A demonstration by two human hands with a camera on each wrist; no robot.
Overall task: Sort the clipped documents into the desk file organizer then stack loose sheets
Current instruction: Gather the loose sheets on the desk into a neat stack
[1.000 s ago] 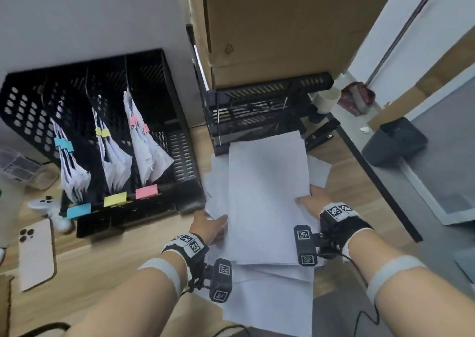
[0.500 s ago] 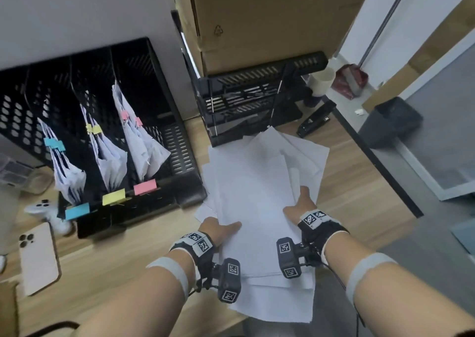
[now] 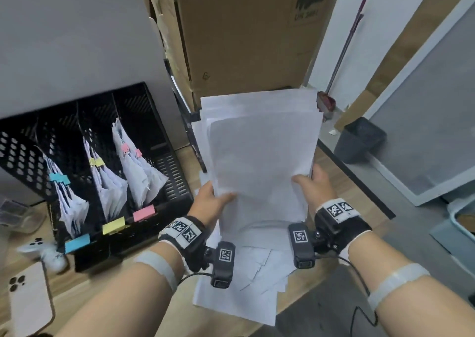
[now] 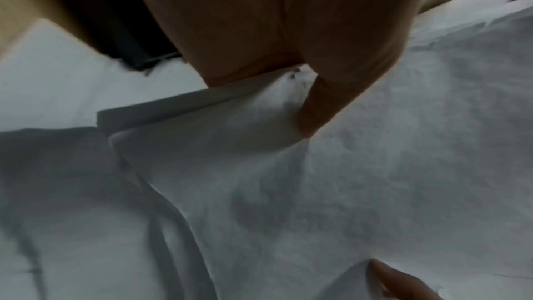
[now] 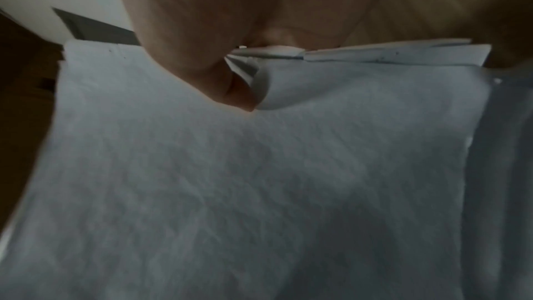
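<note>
Gripping the stack of loose sheets (image 3: 259, 157) tilted up above the counter (image 3: 84, 272), my left hand (image 3: 210, 203) pinched its left edge and my right hand (image 3: 314, 185) clamped the right. More sheets (image 3: 246, 282) lay beneath. Clipped documents (image 3: 138, 172) stood in the black file organizer (image 3: 23, 146) to the left.

Loose white sheets (image 3: 259, 162) are sitting raised off the surface, tilted, edges uneven, more sheets (image 3: 246, 280) lying scattered below. Clipped docs (image 3: 138, 172) are standing in black organizer (image 3: 159, 121), 3 slots: blue, yellow, pink clips.
</note>
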